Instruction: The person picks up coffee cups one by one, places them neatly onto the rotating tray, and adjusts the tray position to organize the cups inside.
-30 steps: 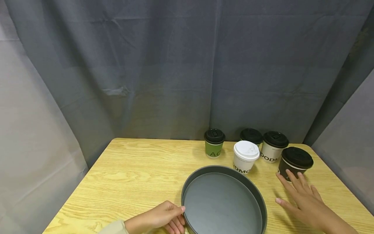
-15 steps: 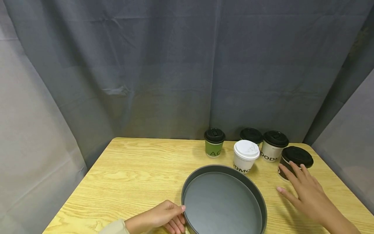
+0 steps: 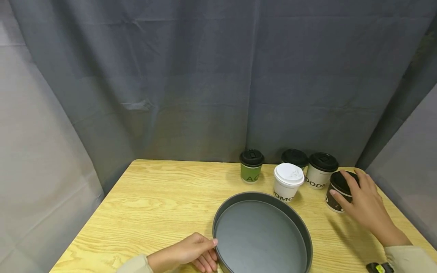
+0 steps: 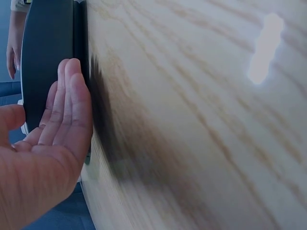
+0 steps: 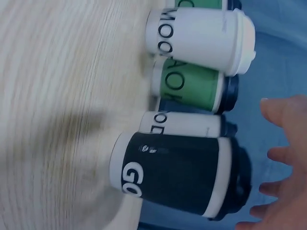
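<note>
A round dark grey baking pan [image 3: 261,235] sits on the table at front centre. My left hand [image 3: 196,250] holds its left side, thumb at the rim and fingers against the outer wall; the left wrist view shows those fingers [image 4: 64,105] nearly straight. On the right, a wide black paper cup [image 3: 335,199] with a black lid stands upright. Over that lid my right hand [image 3: 367,204] hovers with fingers spread and slightly bent. In the right wrist view a gap shows between the fingertips and the black cup [image 5: 177,172].
Beyond the pan stand a white cup with white lid [image 3: 284,189], a green cup with black lid [image 3: 250,174], a white cup with black lid [image 3: 315,178] and a partly hidden black-lidded cup [image 3: 294,157]. Grey curtains [image 3: 191,83] enclose the wooden table [image 3: 146,201].
My right hand has moved forward and up, from beside the black cup to over its lid, and its sleeve has come into view. The left hand and pan stay put.
</note>
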Action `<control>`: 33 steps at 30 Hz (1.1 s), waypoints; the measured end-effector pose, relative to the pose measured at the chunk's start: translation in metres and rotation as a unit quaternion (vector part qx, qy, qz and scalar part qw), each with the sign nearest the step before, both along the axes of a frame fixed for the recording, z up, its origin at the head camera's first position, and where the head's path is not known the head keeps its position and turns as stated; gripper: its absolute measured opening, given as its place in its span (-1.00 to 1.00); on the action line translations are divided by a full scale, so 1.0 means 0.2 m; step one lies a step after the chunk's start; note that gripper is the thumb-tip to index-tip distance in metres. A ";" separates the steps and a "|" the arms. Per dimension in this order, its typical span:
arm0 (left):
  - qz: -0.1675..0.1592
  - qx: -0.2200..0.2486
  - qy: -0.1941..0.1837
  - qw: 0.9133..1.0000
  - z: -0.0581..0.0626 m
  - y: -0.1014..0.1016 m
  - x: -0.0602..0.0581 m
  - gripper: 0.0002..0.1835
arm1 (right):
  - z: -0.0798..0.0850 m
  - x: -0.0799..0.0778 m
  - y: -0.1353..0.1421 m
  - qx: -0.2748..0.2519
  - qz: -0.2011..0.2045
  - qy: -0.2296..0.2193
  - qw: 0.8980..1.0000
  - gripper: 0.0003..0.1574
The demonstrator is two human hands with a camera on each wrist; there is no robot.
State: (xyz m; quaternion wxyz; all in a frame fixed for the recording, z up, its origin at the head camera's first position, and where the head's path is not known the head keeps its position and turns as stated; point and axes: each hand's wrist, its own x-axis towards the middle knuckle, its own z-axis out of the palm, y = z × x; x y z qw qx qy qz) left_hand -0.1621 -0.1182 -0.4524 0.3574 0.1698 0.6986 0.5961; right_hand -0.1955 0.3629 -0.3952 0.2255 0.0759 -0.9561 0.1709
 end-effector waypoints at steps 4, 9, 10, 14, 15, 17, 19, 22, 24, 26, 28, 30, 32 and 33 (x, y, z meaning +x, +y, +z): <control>0.009 -0.006 0.003 1.000 0.00 0.00 0.01 -0.45 | -0.02 -0.05 0.03 -0.011 -0.019 -0.027 0.999 -0.06; 0.020 -0.019 0.009 1.000 0.00 0.01 0.02 -0.45 | -0.06 -0.10 0.07 -0.024 -0.030 -0.049 0.998 -0.05; 0.019 -0.019 0.011 1.000 0.00 0.01 0.02 -0.44 | -0.06 -0.11 0.08 -0.029 -0.028 -0.050 0.998 -0.05; 0.014 -0.019 0.018 1.000 0.00 0.01 0.02 -0.43 | -0.08 -0.13 0.11 -0.046 -0.014 -0.037 0.998 -0.06; 0.013 -0.019 0.020 1.000 0.01 0.01 0.02 -0.43 | -0.08 -0.14 0.11 -0.047 -0.010 -0.032 0.998 -0.06; 0.013 -0.021 0.023 0.999 0.01 0.01 0.02 -0.44 | -0.08 -0.15 0.12 -0.046 -0.005 -0.021 0.999 -0.07; 0.014 -0.022 0.024 0.999 0.02 0.02 0.02 -0.44 | -0.08 -0.15 0.13 -0.041 -0.003 -0.015 0.999 -0.07; 0.020 -0.027 0.025 0.999 0.02 0.02 0.02 -0.45 | -0.08 -0.15 0.13 -0.036 -0.003 -0.014 0.999 -0.09; 0.025 -0.030 0.025 0.999 0.02 0.02 0.02 -0.46 | -0.08 -0.16 0.13 -0.038 -0.004 -0.019 0.999 -0.09; 0.029 -0.034 0.025 0.999 0.02 0.02 0.02 -0.46 | -0.08 -0.16 0.13 -0.039 -0.006 -0.024 0.999 -0.09; 0.031 -0.036 0.026 0.999 0.02 0.03 0.02 -0.46 | -0.08 -0.16 0.13 -0.041 -0.008 -0.027 0.999 -0.08; 0.033 -0.036 0.025 0.998 0.02 0.03 0.02 -0.46 | -0.08 -0.17 0.13 -0.041 -0.011 -0.028 0.999 -0.07; 0.033 -0.037 0.026 0.998 0.02 0.03 0.02 -0.47 | -0.08 -0.17 0.14 -0.041 -0.014 -0.028 0.999 -0.06; 0.032 -0.038 0.026 0.998 0.02 0.03 0.02 -0.48 | -0.08 -0.17 0.14 -0.041 -0.016 -0.028 0.999 -0.06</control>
